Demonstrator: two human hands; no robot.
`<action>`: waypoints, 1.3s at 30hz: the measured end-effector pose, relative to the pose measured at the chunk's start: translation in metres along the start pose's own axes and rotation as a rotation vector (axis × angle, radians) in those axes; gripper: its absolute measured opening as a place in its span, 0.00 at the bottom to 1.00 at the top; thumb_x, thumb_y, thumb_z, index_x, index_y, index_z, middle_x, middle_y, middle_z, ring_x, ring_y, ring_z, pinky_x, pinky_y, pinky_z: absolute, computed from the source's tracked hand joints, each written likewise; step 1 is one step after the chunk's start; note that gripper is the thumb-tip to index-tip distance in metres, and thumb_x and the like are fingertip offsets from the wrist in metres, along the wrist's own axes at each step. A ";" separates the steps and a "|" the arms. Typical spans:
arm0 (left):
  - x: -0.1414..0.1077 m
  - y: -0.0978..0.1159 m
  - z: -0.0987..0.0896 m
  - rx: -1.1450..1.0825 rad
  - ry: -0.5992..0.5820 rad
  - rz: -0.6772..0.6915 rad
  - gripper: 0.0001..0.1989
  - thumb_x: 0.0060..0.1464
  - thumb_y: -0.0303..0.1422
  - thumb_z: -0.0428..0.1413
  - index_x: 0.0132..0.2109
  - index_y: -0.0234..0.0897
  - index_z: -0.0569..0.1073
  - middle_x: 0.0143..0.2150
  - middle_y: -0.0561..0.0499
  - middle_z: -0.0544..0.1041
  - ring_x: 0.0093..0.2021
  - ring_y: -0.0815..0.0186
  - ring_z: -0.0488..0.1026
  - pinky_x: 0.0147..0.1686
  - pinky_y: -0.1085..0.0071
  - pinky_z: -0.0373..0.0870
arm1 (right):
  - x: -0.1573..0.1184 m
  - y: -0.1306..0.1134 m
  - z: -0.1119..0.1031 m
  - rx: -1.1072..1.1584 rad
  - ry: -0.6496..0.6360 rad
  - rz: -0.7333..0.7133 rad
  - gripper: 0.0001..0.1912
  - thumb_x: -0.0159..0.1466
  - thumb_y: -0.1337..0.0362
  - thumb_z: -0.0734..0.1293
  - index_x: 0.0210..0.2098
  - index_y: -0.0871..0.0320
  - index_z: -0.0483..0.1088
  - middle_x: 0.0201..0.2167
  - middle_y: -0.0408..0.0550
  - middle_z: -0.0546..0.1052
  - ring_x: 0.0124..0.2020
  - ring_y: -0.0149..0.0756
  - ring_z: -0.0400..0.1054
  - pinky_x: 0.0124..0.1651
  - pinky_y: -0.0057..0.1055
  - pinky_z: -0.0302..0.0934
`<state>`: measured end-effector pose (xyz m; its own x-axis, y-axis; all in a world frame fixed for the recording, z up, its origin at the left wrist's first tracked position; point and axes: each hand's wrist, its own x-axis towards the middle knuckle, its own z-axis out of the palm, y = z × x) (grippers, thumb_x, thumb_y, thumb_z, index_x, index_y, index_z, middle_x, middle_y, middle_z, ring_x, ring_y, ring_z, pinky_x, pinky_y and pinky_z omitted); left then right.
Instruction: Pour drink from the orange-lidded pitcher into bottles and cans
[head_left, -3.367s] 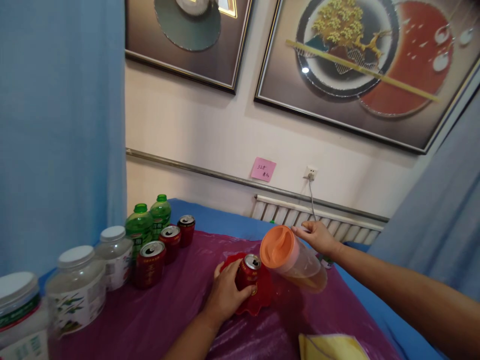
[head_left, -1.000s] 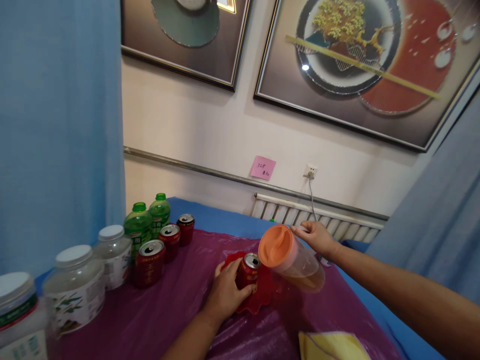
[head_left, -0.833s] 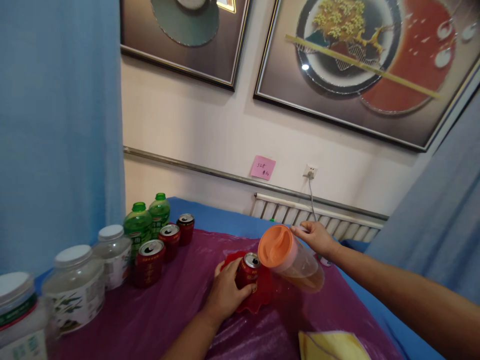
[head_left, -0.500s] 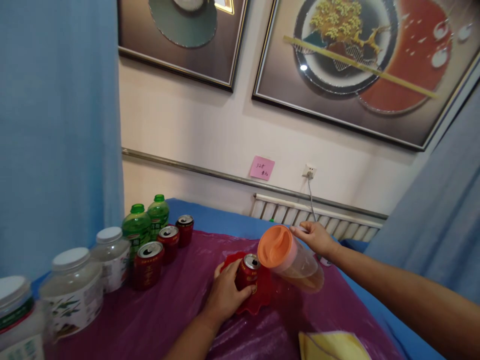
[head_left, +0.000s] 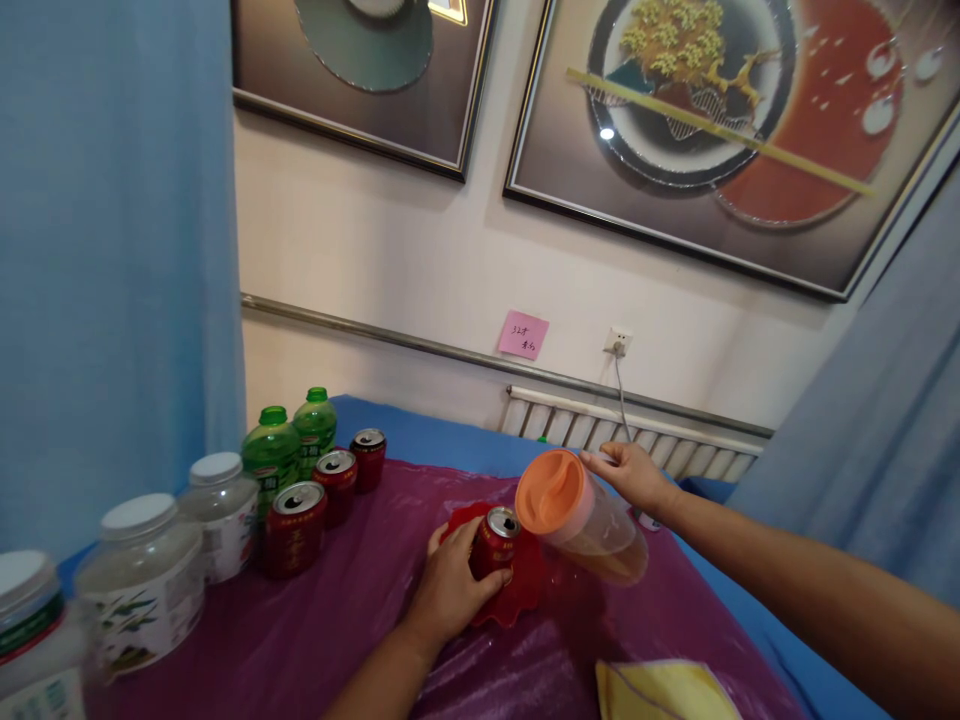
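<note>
My left hand [head_left: 450, 588] is wrapped round a red can [head_left: 496, 545], which stands upright on a red scalloped dish [head_left: 525, 585]. Just right of the can, my right hand [head_left: 630, 474] grips a clear pitcher [head_left: 600, 535] on its far side; the handle is mostly hidden. The pitcher leans left, with its orange lid [head_left: 552, 492] close to the can's top. Pale brownish liquid lies in its lower part. No stream between lid and can is visible.
On the left of the purple cover [head_left: 337, 630] stand several red cans [head_left: 296, 530], two green bottles [head_left: 271, 455] and white-lidded jars [head_left: 142, 585]. A yellow cloth [head_left: 664, 690] lies at the near edge. Behind are a radiator [head_left: 577, 428] and a wall.
</note>
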<state>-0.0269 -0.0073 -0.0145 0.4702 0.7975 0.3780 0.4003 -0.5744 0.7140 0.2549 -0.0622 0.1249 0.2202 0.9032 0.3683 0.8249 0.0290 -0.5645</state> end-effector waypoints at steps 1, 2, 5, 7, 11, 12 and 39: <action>0.000 0.000 0.000 0.000 0.001 0.001 0.32 0.45 0.36 0.67 0.59 0.46 0.70 0.58 0.47 0.78 0.60 0.49 0.71 0.67 0.45 0.48 | 0.000 0.000 0.000 -0.003 0.004 -0.001 0.30 0.59 0.41 0.64 0.19 0.52 0.44 0.18 0.35 0.46 0.21 0.28 0.42 0.24 0.29 0.38; 0.000 0.001 0.000 0.000 0.001 0.001 0.32 0.45 0.36 0.67 0.59 0.46 0.70 0.58 0.47 0.78 0.60 0.49 0.71 0.67 0.45 0.49 | 0.000 0.000 0.000 -0.008 0.008 -0.002 0.30 0.59 0.40 0.64 0.18 0.52 0.44 0.18 0.35 0.45 0.21 0.28 0.41 0.24 0.29 0.38; -0.001 0.003 -0.001 -0.001 -0.011 -0.002 0.32 0.45 0.36 0.66 0.59 0.45 0.70 0.58 0.47 0.78 0.60 0.50 0.71 0.67 0.45 0.48 | 0.000 0.001 0.000 -0.022 0.007 -0.007 0.30 0.59 0.40 0.63 0.18 0.52 0.45 0.18 0.35 0.45 0.21 0.28 0.41 0.24 0.29 0.37; -0.001 0.003 -0.001 0.000 -0.017 -0.004 0.31 0.46 0.35 0.66 0.58 0.45 0.70 0.58 0.47 0.78 0.60 0.50 0.71 0.67 0.45 0.47 | 0.000 0.001 0.000 -0.024 0.009 -0.009 0.30 0.59 0.40 0.63 0.18 0.52 0.45 0.19 0.35 0.45 0.21 0.28 0.41 0.24 0.29 0.37; -0.001 0.001 0.000 0.003 -0.013 -0.003 0.31 0.45 0.35 0.66 0.58 0.46 0.70 0.58 0.47 0.78 0.61 0.50 0.71 0.67 0.46 0.47 | 0.000 0.001 0.000 -0.004 0.012 -0.002 0.30 0.59 0.41 0.64 0.19 0.52 0.44 0.19 0.35 0.45 0.21 0.27 0.41 0.24 0.29 0.36; -0.001 0.001 0.000 0.001 -0.012 -0.004 0.32 0.45 0.35 0.67 0.58 0.46 0.70 0.58 0.48 0.78 0.61 0.50 0.71 0.67 0.46 0.47 | 0.000 0.001 0.000 0.003 0.008 0.002 0.30 0.59 0.41 0.64 0.19 0.52 0.44 0.18 0.35 0.45 0.21 0.27 0.41 0.24 0.29 0.36; -0.001 0.006 -0.002 -0.014 -0.013 -0.008 0.32 0.45 0.35 0.66 0.59 0.46 0.70 0.58 0.48 0.78 0.60 0.50 0.71 0.67 0.46 0.47 | 0.001 0.003 0.002 -0.028 0.003 -0.012 0.30 0.59 0.40 0.64 0.18 0.52 0.46 0.18 0.35 0.46 0.21 0.28 0.42 0.24 0.29 0.38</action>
<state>-0.0269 -0.0106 -0.0092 0.4772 0.7994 0.3649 0.3930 -0.5656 0.7250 0.2569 -0.0610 0.1221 0.2116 0.9016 0.3773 0.8416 0.0282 -0.5393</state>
